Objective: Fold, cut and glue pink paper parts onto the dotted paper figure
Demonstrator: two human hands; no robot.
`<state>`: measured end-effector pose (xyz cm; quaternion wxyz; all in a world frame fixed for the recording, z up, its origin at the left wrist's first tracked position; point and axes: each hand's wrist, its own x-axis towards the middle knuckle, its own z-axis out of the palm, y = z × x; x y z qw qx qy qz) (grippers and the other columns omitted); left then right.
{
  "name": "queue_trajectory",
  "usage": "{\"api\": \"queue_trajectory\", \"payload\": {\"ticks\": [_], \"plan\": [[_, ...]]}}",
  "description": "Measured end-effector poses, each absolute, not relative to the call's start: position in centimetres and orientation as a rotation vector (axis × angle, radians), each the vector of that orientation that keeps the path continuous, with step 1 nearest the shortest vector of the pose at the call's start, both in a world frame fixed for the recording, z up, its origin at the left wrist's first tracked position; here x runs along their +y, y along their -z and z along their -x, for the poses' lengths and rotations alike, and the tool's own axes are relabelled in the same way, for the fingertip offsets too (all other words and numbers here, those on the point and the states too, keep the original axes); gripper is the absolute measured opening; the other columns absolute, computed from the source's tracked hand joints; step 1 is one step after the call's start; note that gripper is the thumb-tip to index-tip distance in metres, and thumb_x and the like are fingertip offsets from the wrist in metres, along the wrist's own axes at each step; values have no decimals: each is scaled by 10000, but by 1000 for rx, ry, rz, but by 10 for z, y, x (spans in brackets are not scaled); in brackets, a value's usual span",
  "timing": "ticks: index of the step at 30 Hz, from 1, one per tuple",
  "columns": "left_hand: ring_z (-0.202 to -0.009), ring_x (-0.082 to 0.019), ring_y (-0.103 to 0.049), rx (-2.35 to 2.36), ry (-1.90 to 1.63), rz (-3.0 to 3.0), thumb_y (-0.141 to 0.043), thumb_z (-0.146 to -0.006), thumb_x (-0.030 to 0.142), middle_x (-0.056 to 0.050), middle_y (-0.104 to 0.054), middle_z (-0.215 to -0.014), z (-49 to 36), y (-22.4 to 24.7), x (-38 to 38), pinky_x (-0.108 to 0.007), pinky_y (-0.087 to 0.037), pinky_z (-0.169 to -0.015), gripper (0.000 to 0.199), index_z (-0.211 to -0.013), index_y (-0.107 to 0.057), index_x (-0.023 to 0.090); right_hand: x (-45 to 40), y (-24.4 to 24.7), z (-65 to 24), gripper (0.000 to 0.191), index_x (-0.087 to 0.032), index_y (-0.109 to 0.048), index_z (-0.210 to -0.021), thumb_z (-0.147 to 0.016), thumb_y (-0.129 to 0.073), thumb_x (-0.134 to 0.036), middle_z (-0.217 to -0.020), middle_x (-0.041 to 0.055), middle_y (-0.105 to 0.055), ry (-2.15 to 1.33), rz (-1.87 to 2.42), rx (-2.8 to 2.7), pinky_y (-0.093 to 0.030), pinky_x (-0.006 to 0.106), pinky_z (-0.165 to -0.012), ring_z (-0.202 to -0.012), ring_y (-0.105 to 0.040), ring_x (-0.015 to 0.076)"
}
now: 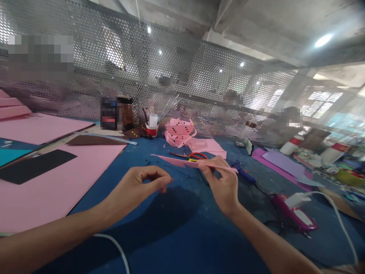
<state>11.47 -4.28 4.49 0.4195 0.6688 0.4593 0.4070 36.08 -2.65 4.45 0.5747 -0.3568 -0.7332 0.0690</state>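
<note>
A thin pink paper piece (176,161) is pinched by my right hand (224,186), held nearly edge-on above the blue table. My left hand (145,182) hovers to the left of it, apart from the paper, its thumb and fingertips together; whether something small is between them is hidden. Behind the held piece lie red-handled scissors (198,155), partly covered by it. Farther back stands a pink paper construction with black dots (179,132), beside a folded pink sheet (209,146). A blue glue gun (244,173) rests just right of my right hand.
Large pink sheets (85,182) with a black strip (37,165) cover the left. At the back stand a brown jar (126,114), a red-and-white cup (152,130) and a glass bottle (245,135). Purple sheets (282,167), a magenta power strip (296,215) and white cable (339,217) lie right.
</note>
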Motion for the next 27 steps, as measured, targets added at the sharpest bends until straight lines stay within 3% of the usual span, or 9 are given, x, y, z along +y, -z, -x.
{"api": "queue_trajectory", "payload": {"ticks": [3, 5, 8, 13, 20, 27], "plan": [[-884, -204, -661, 967, -854, -1334, -742, -852, 520, -59, -787, -922, -123, -35, -47, -281, -488, -802, 337, -1003, -807, 226, -37, -42, -360, 161, -227, -758, -1086, -961, -682, -159, -835, 22, -683, 204, 664, -1983, -460, 322, -700, -768, -602, 170], [-920, -185, -657, 862, -833, -1214, -732, -881, 497, -58, -777, -977, -125, -29, -47, -253, -490, -823, 303, -966, -805, 216, -42, -37, -358, 180, -200, -737, -1116, -957, -679, -138, -824, 25, -678, 409, 567, -2157, -428, 345, -693, -759, -576, 182], [-865, -147, -646, 779, -856, -1113, -739, -898, 446, -32, -742, -903, -124, -21, -44, -223, -500, -820, 253, -863, -790, 201, -43, -29, -355, 152, -163, -711, -1116, -983, -640, -142, -861, 36, -693, 562, 516, -2291, -403, 364, -705, -778, -562, 188], [-806, -134, -654, 835, -873, -1031, -813, -837, 383, -23, -732, -838, -123, -15, -40, -217, -520, -794, 197, -817, -781, 189, -43, -23, -351, 128, -168, -684, -1116, -1007, -618, -161, -887, 24, -687, 567, 529, -2338, -383, 364, -749, -820, -564, 184], [-873, -174, -674, 880, -857, -1071, -822, -808, 378, -24, -731, -907, -126, -18, -41, -310, -539, -881, 226, -921, -757, 193, -45, -26, -348, 126, -171, -692, -1073, -1021, -577, -163, -885, 21, -683, 542, 539, -2385, -383, 357, -769, -837, -554, 175], [-846, -183, -685, 948, -899, -1108, -817, -792, 398, -26, -740, -903, -126, -19, -40, -325, -545, -843, 267, -945, -734, 196, -45, -23, -347, 126, -195, -697, -1096, -1028, -591, -191, -935, 11, -704, 479, 566, -2380, -391, 355, -820, -896, -587, 159]]}}
